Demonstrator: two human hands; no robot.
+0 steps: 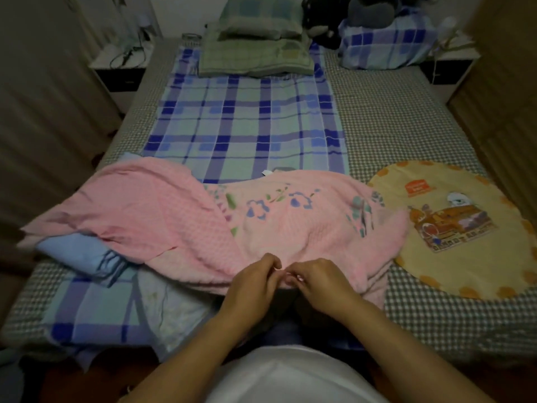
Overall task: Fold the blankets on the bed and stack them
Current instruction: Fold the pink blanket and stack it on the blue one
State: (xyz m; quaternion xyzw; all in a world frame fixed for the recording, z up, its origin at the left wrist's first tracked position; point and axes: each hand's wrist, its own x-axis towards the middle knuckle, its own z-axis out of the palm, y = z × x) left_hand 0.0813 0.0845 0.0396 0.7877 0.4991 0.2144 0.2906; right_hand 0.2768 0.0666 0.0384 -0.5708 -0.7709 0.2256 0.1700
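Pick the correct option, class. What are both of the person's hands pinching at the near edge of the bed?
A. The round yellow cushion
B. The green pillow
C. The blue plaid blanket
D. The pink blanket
D. The left hand and right hand meet at the near edge of the pink blanket, fingers curled on its fabric, while the round yellow cushion lies untouched to the right.

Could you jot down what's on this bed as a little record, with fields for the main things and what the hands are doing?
place: bed with a checked sheet
being handled: pink blanket, spread unfolded across the near part of the bed
left hand: pinches the blanket's near edge
right hand: pinches the same edge, close beside the left
under it, left: light blue cloth
right of it: round yellow cloth
far end: green pillows
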